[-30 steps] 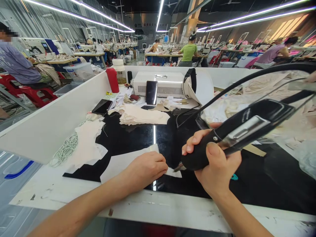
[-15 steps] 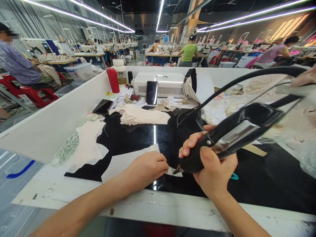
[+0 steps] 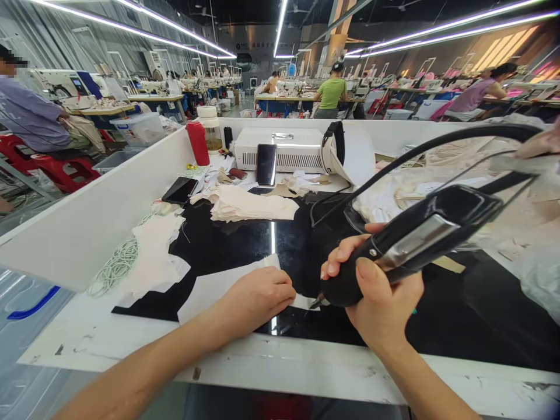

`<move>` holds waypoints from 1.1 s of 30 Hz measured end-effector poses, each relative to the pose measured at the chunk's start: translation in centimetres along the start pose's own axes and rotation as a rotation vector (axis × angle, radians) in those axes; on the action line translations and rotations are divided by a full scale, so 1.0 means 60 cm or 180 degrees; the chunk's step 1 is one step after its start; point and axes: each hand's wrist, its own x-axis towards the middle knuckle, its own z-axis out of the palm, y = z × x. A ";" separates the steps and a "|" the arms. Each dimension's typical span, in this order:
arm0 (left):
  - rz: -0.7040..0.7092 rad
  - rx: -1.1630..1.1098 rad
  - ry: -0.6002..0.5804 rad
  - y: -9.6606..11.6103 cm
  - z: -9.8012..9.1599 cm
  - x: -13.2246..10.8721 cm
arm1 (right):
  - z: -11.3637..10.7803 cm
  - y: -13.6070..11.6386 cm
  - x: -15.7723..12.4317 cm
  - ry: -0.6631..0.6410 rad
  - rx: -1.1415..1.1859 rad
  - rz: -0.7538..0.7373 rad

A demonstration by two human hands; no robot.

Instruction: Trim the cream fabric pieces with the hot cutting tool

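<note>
My right hand (image 3: 380, 291) is wrapped round a black corded handheld tool (image 3: 420, 233) with a silver plate on its side, tilted up to the right. Its pointed metal tip (image 3: 320, 301) touches or sits just over the narrow right end of a white piece of fabric (image 3: 219, 289). My left hand (image 3: 262, 297) lies on that piece, fingers curled together and holding it against the black tabletop (image 3: 301, 262). The hand covers the middle of the fabric. A teal object is almost wholly hidden behind my right hand.
Behind lie a stack of cream fabric pieces (image 3: 249, 204), a phone (image 3: 266, 164) against a white metal box (image 3: 289, 146), and a visor (image 3: 345, 154). Left are more fabric pieces (image 3: 153, 251) and green cord (image 3: 116, 268). Plastic bags (image 3: 542, 268) crowd the right. The tool's cable (image 3: 394, 163) arches overhead.
The tool's tip has shifted slightly right along the fabric, closer to its narrow end. My left hand keeps its place on the fabric. The whole view has shifted a little.
</note>
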 end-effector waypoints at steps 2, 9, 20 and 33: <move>0.0015 -0.0050 0.0079 -0.004 -0.003 0.000 | -0.001 0.001 0.001 -0.0014 -0.0014 0.0008; -0.0329 -0.0142 0.0144 -0.038 -0.031 -0.006 | -0.021 0.018 0.034 0.0015 -0.0213 -0.0067; -0.1178 0.0002 -0.0652 0.025 -0.053 -0.015 | -0.012 0.030 0.053 0.0260 -0.0083 -0.0115; -0.0611 -0.0601 -0.0791 -0.047 -0.055 0.048 | 0.019 0.064 0.062 0.0201 -0.0097 -0.0202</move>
